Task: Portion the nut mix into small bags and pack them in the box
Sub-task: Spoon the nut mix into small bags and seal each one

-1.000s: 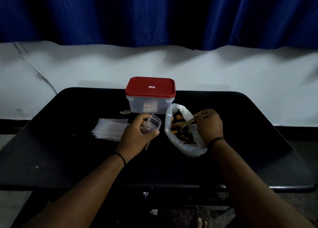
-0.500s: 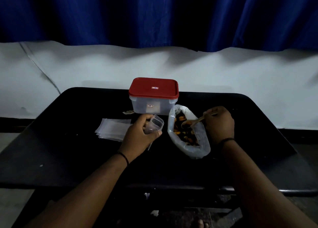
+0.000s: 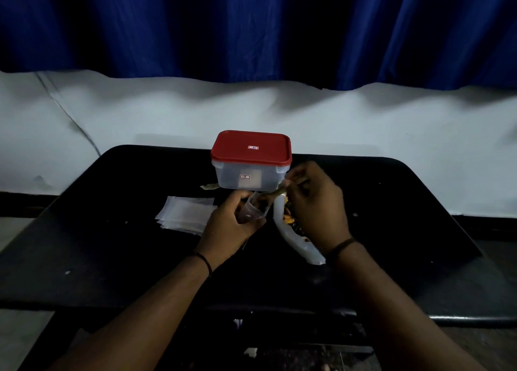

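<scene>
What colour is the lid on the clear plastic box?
Red lid, seen in the head view.

A single view is given, from a camera worn on the person's head. It looks forward and down from above the near edge of the black table (image 3: 112,230), so both forearms rise from the bottom corners toward the middle of the picture. The red-lidded box (image 3: 251,160) stands just above centre, at the table's far side, and serves as the mark: the near table edge lies well below it, the white cloth-covered surface (image 3: 391,135) and blue curtain (image 3: 251,26) lie behind it. The wide lens bends the table's edges. No second view shares the scene.
</scene>
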Demonstrator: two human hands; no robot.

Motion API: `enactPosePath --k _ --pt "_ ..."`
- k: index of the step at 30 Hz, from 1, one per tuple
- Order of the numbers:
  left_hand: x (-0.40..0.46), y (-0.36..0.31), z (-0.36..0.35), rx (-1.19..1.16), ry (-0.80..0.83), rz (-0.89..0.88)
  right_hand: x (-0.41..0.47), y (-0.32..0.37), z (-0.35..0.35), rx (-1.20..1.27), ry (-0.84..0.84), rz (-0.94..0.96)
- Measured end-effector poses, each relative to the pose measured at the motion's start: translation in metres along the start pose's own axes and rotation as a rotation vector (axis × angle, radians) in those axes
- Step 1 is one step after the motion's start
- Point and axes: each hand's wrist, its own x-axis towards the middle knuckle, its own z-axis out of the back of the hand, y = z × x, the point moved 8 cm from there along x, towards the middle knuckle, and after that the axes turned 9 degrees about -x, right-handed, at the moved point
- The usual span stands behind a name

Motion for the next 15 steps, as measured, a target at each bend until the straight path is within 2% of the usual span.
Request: enactPosePath --k 3,5,10,15 --pt "0.0 0.001 0.001 -0.002 -0.005 0.014 -0.011 0.028 -0.01 -0.176 0.082 0.301" --pt "0.001 0.0 0.002 0.006 -0.011 0.008 -0.011 0.029 -0.012 -0.228 0.092 0.356" --pt "0.002 0.001 0.003 0.003 -0.016 0.008 -0.008 0.03 0.004 -0.03 0.023 0.306" --pt "0.001 0.0 0.003 -0.015 -0.02 -0.002 0.004 -0.002 0.028 0.199 -0.157 -0.031"
